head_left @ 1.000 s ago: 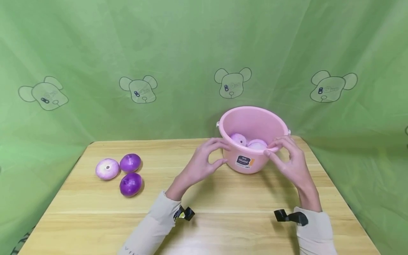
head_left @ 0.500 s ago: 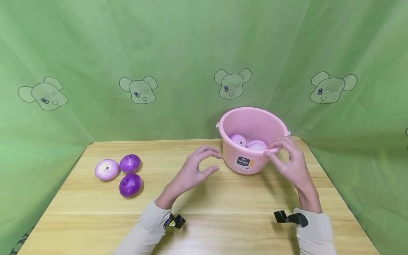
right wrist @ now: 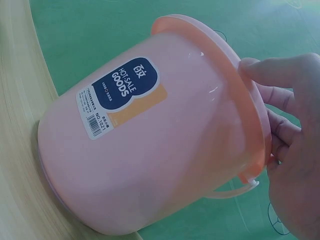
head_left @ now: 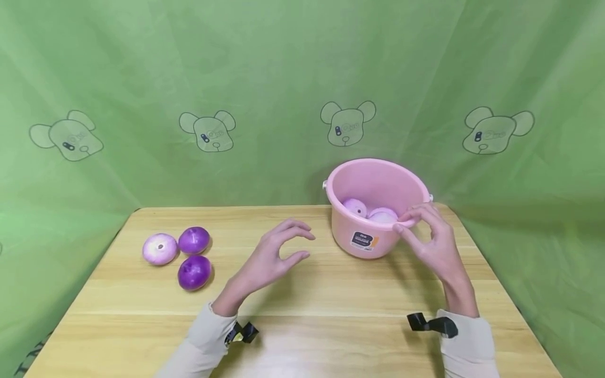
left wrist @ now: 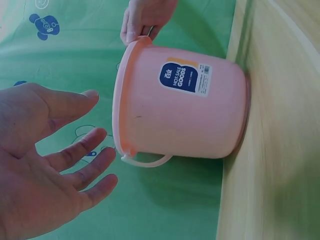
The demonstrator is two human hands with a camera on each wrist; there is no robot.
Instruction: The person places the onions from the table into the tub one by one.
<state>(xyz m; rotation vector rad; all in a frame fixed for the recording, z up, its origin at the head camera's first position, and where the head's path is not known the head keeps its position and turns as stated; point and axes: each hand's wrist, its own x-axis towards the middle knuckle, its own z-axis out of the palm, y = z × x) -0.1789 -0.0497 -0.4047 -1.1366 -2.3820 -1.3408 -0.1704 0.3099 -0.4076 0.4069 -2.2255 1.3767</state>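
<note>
A pink bucket (head_left: 340, 231) stands at the back right of the table, a dark label on its front and a white handle (left wrist: 150, 163) hanging behind. Two pale purple onions (head_left: 355, 208) show inside it. My right hand (head_left: 437, 239) pinches the bucket's near right rim, thumb outside and fingers over the edge, as the right wrist view also shows. To the left of the bucket, my left hand (head_left: 269, 257) is in the air with relaxed, parted fingers and nothing in it. Three onions lie on the left of the table: one pale (head_left: 159, 249) and two deep purple (head_left: 194, 272).
The wooden table (head_left: 331, 341) has its back edge against a green curtain (head_left: 264, 173) printed with mouse heads. Green cloth also hangs along both sides. A black strap mount (head_left: 432, 324) sits on the right sleeve, another (head_left: 242, 332) on the left.
My left hand has let go of the bucket's left rim and moved left and toward me. The right hand keeps its pinch, and the bucket and onions stay put.
</note>
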